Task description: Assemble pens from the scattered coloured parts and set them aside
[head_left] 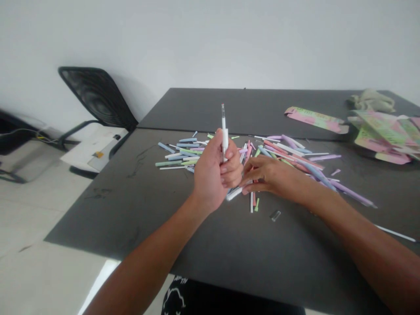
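My left hand is closed in a fist above the table, wrapped round a white pen. The pen stands upright, with a thin, partly clear end pointing up. My right hand reaches into the pile just beside it, palm down, its fingers bent in and pinching a white pen barrel that lies low at the pile's front. Around both hands lie loose pen parts in green, blue, white, pink and purple, such as barrels, caps and thin refills. Some of these are hidden behind my hands.
A small clear piece lies in front of the pile. Printed pink and green packets and a greyish cloth are at the back right of the dark table. A black mesh chair with white papers stands at the left.
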